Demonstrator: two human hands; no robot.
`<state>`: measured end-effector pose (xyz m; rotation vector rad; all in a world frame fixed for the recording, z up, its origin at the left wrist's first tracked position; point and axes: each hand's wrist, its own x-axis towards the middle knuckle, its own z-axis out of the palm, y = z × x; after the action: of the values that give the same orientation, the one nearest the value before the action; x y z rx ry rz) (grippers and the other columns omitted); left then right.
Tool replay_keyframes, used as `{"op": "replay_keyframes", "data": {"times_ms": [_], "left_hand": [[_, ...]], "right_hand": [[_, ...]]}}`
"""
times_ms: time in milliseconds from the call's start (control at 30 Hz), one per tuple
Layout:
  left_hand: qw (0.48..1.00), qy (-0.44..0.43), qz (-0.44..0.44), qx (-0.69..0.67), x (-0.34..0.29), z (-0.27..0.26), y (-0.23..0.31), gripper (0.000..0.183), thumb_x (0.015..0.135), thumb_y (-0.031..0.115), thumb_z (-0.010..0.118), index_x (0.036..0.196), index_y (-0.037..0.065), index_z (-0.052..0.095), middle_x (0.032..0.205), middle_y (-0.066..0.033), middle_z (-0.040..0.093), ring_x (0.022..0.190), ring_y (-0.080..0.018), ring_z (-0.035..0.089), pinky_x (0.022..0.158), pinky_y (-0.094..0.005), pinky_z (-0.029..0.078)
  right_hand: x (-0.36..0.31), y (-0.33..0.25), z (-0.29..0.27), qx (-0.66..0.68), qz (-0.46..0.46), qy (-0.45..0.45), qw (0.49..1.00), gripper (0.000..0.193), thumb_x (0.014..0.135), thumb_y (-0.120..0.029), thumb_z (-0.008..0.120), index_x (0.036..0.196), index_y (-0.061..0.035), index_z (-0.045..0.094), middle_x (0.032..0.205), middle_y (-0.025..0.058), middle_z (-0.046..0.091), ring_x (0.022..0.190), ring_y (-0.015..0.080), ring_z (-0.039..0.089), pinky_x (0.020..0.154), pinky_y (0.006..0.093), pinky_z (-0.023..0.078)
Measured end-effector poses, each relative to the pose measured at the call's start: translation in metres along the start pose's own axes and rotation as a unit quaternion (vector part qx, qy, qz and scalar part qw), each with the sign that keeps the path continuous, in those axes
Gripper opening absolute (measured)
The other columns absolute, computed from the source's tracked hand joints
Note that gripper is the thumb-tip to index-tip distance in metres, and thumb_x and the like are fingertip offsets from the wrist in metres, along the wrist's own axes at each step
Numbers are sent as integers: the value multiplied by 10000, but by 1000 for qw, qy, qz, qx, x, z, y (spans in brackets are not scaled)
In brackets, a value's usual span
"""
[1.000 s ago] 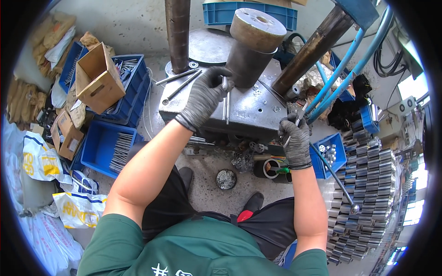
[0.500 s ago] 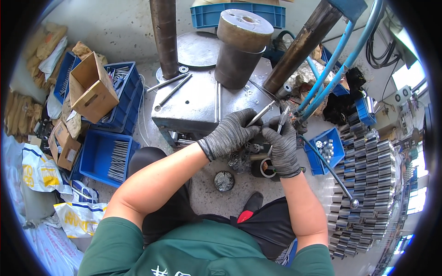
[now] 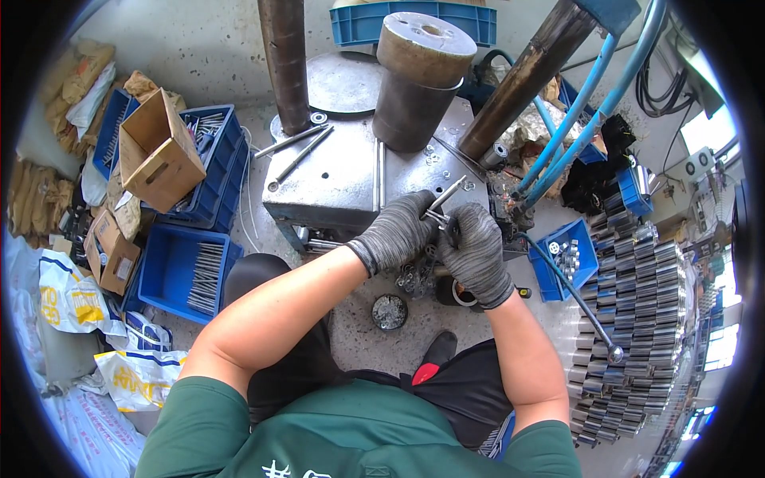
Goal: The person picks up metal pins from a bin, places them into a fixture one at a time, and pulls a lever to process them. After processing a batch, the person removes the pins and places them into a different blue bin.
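My gloved left hand [image 3: 398, 231] is closed around a thin metal rod [image 3: 451, 191], whose bare end sticks up to the right, above the near right part of the metal press table [image 3: 335, 183]. My gloved right hand [image 3: 476, 247] is closed right beside it. From its fingers a small silver metal piece [image 3: 436, 216] points toward the left hand and seems to meet the rod. Its kind is hidden by the glove. On the table lie several similar rods [image 3: 304, 159] and a few small rings [image 3: 431, 158].
A heavy steel cylinder [image 3: 414, 111] stands on the table between two posts [image 3: 284, 64]. Blue bins [image 3: 163, 279] and a cardboard box [image 3: 159, 159] are at left. At right are a small blue bin [image 3: 586, 253], a ball-ended lever [image 3: 613, 352] and stacked metal tubes [image 3: 637, 334].
My right hand has turned inward and moved left, bringing its metal piece from pointing upward to against the rod. My left hand has shifted slightly, still holding the rod.
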<state>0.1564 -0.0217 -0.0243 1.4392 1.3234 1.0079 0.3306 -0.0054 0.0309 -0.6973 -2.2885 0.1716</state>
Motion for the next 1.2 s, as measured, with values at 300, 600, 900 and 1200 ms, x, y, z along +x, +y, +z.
{"op": "replay_keyframes", "data": {"times_ms": [300,600,900,1200], "left_hand": [[903,-34,-195,-380,-13,-23,35,307,938,203,737,1163,41,606,908,-37,647,699,-112,641,569,-251,572],[879,22,-131,-458,-7,-38,36,190,975,137,677,1113,55,576,945,-84,674,664,-45,599,497,-156,482],[921,26,-143,-361,-9,-43,30,192,954,175,662,1028,8,603,772,-67,644,568,-77,561,476,-204,458],[918,80,-180,-345,-8,-41,43,196,921,163,684,977,-25,672,665,-9,570,521,-72,484,469,-207,409]], "right_hand": [[0,1,5,22,1,47,999,209,722,-1,708,904,-40,612,771,150,577,699,357,591,670,464,483],[-6,77,36,-46,125,5,991,154,768,-66,713,902,-39,642,813,182,629,780,366,642,722,438,522],[0,108,26,301,444,79,840,341,884,-99,737,1188,-45,592,880,49,677,684,135,597,579,281,508],[-6,29,-27,180,231,-63,954,684,743,5,704,1409,-8,551,1255,181,642,1085,289,646,1014,365,508]]}}
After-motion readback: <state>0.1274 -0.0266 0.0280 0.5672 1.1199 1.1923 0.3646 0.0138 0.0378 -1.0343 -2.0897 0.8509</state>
